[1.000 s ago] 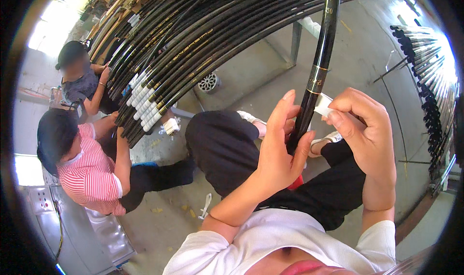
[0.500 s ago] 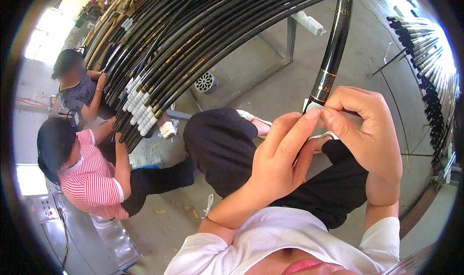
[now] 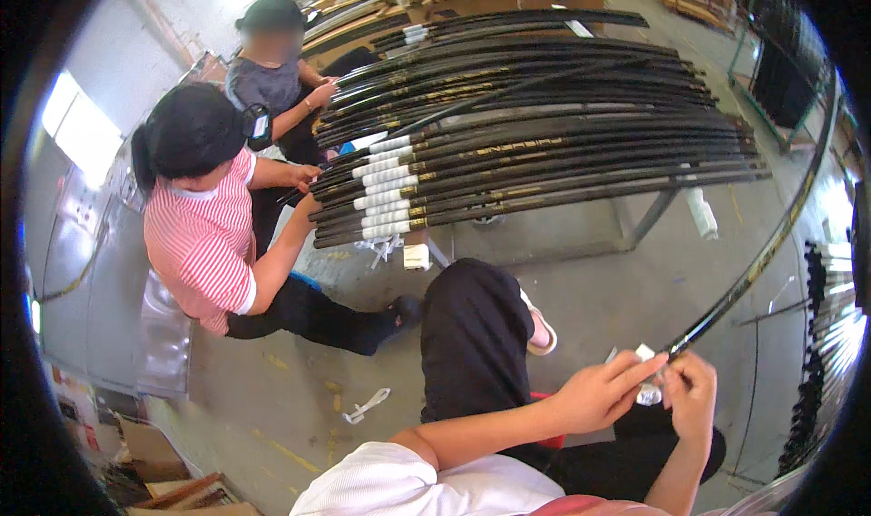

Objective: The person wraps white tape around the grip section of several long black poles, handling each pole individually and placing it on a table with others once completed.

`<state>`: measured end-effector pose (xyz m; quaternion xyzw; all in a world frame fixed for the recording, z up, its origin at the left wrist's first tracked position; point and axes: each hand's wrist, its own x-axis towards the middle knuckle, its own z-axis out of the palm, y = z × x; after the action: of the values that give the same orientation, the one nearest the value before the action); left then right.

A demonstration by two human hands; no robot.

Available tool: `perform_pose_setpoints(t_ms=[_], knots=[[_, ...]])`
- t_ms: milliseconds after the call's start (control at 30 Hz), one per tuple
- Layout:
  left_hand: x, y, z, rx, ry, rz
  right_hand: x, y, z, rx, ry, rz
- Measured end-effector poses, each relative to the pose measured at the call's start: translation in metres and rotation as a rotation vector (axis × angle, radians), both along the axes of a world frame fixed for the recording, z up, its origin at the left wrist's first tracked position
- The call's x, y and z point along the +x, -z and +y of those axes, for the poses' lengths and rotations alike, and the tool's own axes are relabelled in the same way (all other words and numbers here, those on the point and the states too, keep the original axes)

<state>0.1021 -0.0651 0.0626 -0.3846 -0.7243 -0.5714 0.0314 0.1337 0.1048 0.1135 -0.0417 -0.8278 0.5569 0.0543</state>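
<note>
A long black fishing rod (image 3: 755, 275) with gold markings curves down from the right side, and its near end lies between my two hands. My left hand (image 3: 601, 391) is closed, its fingertips pinched at that end. From the other side my right hand (image 3: 691, 391) closes on the same end with bent fingers. White wrapping material (image 3: 648, 394) shows between and below the fingertips, partly covered by them. Blur hides exactly how each finger grips it. Both hands are over my lap, above my dark trousers (image 3: 476, 334).
Rows of black rods (image 3: 581, 144), several with white-wrapped ends (image 3: 388, 189), lie on a metal frame table (image 3: 649, 218). A co-worker in a striped shirt (image 3: 200, 244) and another in grey (image 3: 263, 89) handle rod ends at left. More rods (image 3: 807, 362) stand at far right.
My view has swung left, so the table and co-workers appear more central. My hands, still together at the rod's end, now sit lower in view, and the rod leans further right.
</note>
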Motion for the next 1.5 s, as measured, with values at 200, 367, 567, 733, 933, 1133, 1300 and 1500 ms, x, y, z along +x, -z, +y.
perform_pose_setpoints(t_ms=[200, 367, 567, 733, 933, 1133, 1300, 1500], knots=[[0.006, 0.004, 0.006, 0.047, 0.037, -0.052, 0.009, 0.012, 0.009, -0.135, 0.002, -0.022], [-0.001, 0.001, 0.009, 0.048, 0.025, -0.021, 0.002, 0.005, 0.006, -0.147, 0.013, 0.009], [-0.001, 0.001, 0.007, 0.038, 0.002, -0.034, -0.001, 0.008, 0.006, -0.096, 0.005, 0.033], [0.000, -0.004, 0.006, 0.019, 0.003, -0.084, -0.002, 0.006, 0.002, -0.108, 0.015, 0.029], [0.001, -0.003, 0.009, 0.035, 0.034, -0.138, 0.001, 0.005, 0.004, -0.119, 0.022, 0.041], [0.002, -0.003, 0.010, 0.050, 0.054, -0.162, 0.003, 0.009, 0.007, -0.118, 0.015, 0.045], [0.002, -0.001, 0.009, 0.054, 0.069, -0.133, 0.003, 0.008, 0.004, -0.143, 0.014, 0.049], [0.001, -0.002, 0.008, 0.052, 0.083, -0.111, 0.003, 0.006, 0.003, -0.098, -0.005, 0.062]])
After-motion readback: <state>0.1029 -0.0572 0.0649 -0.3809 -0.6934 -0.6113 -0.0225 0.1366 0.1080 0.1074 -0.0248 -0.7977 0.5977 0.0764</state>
